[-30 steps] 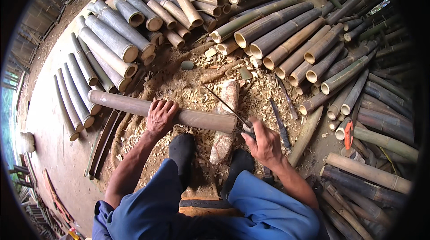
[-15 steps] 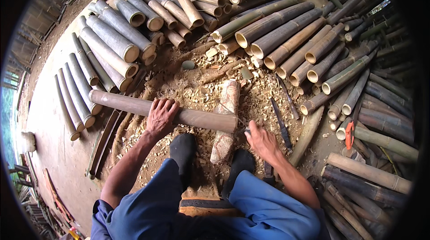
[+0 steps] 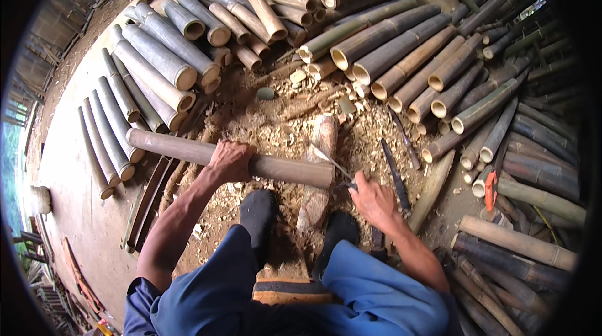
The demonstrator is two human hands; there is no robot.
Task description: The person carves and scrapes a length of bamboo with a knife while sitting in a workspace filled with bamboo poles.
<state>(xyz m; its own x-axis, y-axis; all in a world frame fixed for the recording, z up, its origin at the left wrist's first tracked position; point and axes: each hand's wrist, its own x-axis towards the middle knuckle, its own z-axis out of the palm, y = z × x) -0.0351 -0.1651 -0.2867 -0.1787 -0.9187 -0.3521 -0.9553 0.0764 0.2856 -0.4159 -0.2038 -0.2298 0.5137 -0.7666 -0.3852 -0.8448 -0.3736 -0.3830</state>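
My left hand (image 3: 231, 161) is wrapped over the middle of a brown bamboo tube (image 3: 291, 171). The tube lies slantwise, its right part across a pale log block (image 3: 313, 207). In my right hand (image 3: 371, 198) is the dark handle of a knife (image 3: 339, 168), just past the tube's right end. Its thin blade points up and to the left, beside that end; whether it touches the bamboo I cannot tell. My feet in dark socks (image 3: 258, 213) stand on either side of the block.
Pale wood shavings (image 3: 276, 130) cover the ground around the block. A long dark blade-like tool (image 3: 394, 174) lies to the right. Stacked bamboo tubes (image 3: 162, 60) curve round the far side and right. Orange-handled tool (image 3: 490, 190) rests at the right; split bamboo strips (image 3: 149, 204) lie left.
My left hand has turned on the tube, its knuckles now rolled farther over. The right hand has shifted slightly right and nearer, and more of the knife blade shows beyond the tube's end.
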